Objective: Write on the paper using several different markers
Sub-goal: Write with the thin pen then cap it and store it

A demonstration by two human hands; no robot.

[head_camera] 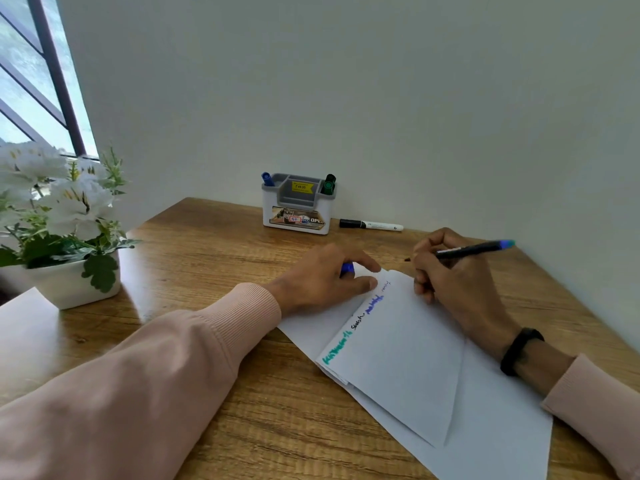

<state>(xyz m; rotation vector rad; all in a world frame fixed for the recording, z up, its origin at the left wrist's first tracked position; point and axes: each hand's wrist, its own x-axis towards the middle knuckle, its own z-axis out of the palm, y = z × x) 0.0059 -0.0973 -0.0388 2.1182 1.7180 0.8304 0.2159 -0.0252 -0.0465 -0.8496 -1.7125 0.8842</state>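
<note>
White paper point(408, 351) lies folded on the wooden desk, with teal, black, blue and thin dark writing along its upper left edge. My right hand point(453, 282) grips a black pen with a blue end point(474, 249) near the paper's far corner; the tip is hidden behind my fingers. My left hand point(325, 278) rests on the paper's top left edge and holds a small blue cap point(347, 268) under its fingers. A black-capped white marker point(370, 224) lies by the wall. A blue marker point(267, 179) and a green marker point(328, 184) stand in the holder point(298, 216).
A white pot of white flowers point(65, 233) stands at the desk's left. The wall runs close behind the holder and along the right. A window is at the upper left. A black band circles my right wrist point(519, 351).
</note>
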